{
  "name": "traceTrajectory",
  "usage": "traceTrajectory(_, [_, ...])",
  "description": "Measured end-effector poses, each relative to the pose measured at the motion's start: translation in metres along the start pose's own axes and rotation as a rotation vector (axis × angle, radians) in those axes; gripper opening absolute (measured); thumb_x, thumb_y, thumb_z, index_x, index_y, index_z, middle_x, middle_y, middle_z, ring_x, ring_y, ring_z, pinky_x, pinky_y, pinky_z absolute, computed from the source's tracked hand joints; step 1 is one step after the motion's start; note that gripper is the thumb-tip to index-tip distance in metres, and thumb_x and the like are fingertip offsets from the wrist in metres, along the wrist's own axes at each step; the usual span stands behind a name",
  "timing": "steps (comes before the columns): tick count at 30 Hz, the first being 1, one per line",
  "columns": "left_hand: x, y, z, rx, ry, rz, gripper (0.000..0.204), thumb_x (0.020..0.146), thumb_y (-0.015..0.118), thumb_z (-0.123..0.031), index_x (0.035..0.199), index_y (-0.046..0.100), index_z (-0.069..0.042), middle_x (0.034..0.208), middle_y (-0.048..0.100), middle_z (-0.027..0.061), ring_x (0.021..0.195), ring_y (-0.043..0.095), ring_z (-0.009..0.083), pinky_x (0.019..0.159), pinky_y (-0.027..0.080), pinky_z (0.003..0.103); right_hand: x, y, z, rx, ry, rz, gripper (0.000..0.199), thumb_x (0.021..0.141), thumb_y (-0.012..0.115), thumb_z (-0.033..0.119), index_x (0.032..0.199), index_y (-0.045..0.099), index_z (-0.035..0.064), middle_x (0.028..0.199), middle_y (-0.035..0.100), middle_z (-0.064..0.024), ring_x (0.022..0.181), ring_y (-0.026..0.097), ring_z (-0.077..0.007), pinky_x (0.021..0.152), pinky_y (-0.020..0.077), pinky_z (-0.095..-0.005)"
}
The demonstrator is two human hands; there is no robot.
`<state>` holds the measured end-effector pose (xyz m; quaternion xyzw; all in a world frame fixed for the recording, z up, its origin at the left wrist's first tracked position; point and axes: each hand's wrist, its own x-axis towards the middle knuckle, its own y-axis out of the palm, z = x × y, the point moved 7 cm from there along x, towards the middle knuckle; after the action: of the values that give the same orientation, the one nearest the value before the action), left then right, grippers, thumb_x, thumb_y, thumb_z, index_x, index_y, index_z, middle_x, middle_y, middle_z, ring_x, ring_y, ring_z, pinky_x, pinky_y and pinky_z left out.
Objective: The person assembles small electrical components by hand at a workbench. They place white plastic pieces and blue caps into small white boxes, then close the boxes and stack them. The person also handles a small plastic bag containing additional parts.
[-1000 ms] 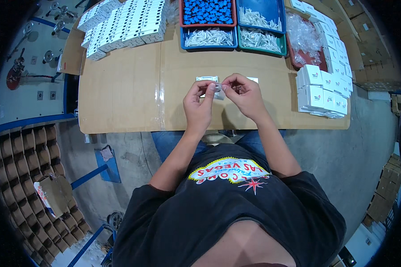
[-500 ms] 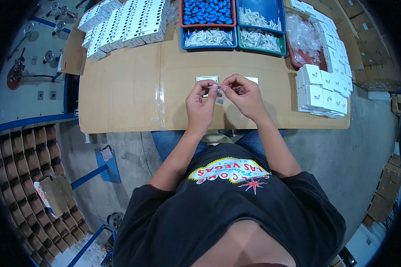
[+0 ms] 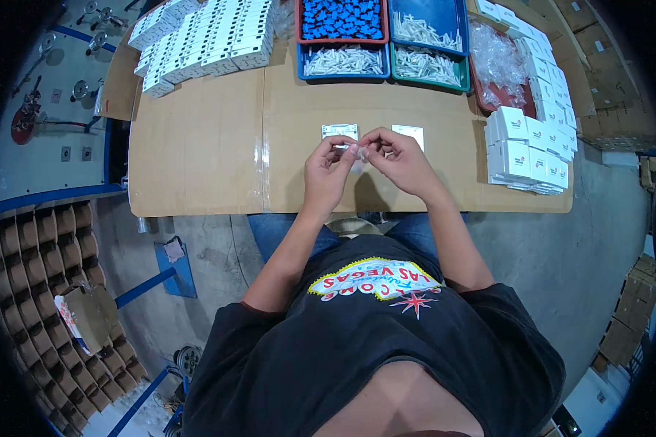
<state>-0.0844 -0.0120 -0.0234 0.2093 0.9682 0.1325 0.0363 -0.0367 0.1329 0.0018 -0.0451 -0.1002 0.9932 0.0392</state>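
Your left hand (image 3: 325,175) and right hand (image 3: 403,166) meet toward the near edge of the cardboard-topped table (image 3: 197,160), left of a flat white piece (image 3: 413,134). Both pinch a small clear item (image 3: 360,154), probably two-handed because it is slight; more of the white piece shows than earlier.

Left hand (image 3: 325,178) and right hand (image 3: 407,169) are both pinching some tiny clear plastic bit (image 3: 360,155) over the cardboard (image 3: 197,146). White card (image 3: 413,132) pokes out past the right, red tray (image 3: 342,41) of blue pieces (image 3: 340,19) up top.
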Motion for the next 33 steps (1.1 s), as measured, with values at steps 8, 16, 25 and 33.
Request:
traceTrajectory(8, [-0.027,-0.039,0.098,-0.063,-0.569,0.149,0.032,0.106,0.058,-0.021,0.133,0.061,-0.004,0.105,0.070,0.0061,0.090,0.067,0.0123,0.077,0.053,0.025,-0.011,0.017,-0.033,-0.127,0.002,0.181,0.014,0.088,0.066,0.000,0.102,0.067,0.0021,0.096,0.066,-0.0061,0.085,0.064,-0.0142,0.071,0.0523,-0.0273])
traceTrajectory(16, [-0.010,-0.054,0.090,-0.013,-0.307,0.017,0.035,0.098,0.069,-0.010,0.132,0.062,-0.003,0.105,0.070,0.0048,0.086,0.065,0.0100,0.076,0.053,0.023,0.006,0.028,-0.065,-0.130,0.004,0.059,0.012,0.091,0.065,0.002,0.103,0.067,0.0019,0.101,0.064,-0.0139,0.091,0.068,-0.0267,0.079,0.0562,-0.0359])
traceTrajectory(25, [0.030,-0.059,0.066,0.880,0.083,0.089,0.022,0.090,0.076,-0.014,0.111,0.075,-0.009,0.105,0.073,0.0097,0.091,0.069,0.0203,0.077,0.053,0.035,0.039,0.029,-0.067,-0.657,-0.396,-0.221,0.010,0.086,0.072,0.010,0.096,0.075,0.0099,0.097,0.065,-0.0047,0.098,0.063,-0.0254,0.084,0.0448,-0.0419])
traceTrajectory(33, [0.039,-0.058,0.070,1.144,0.361,0.087,0.018,0.087,0.077,-0.020,0.104,0.078,-0.013,0.095,0.072,0.0038,0.095,0.065,0.0248,0.083,0.045,0.040,0.048,0.037,-0.103,-0.812,-0.371,-0.191,0.010,0.086,0.074,0.014,0.094,0.078,0.0147,0.092,0.064,-0.0012,0.095,0.060,-0.0226,0.086,0.0404,-0.0417])
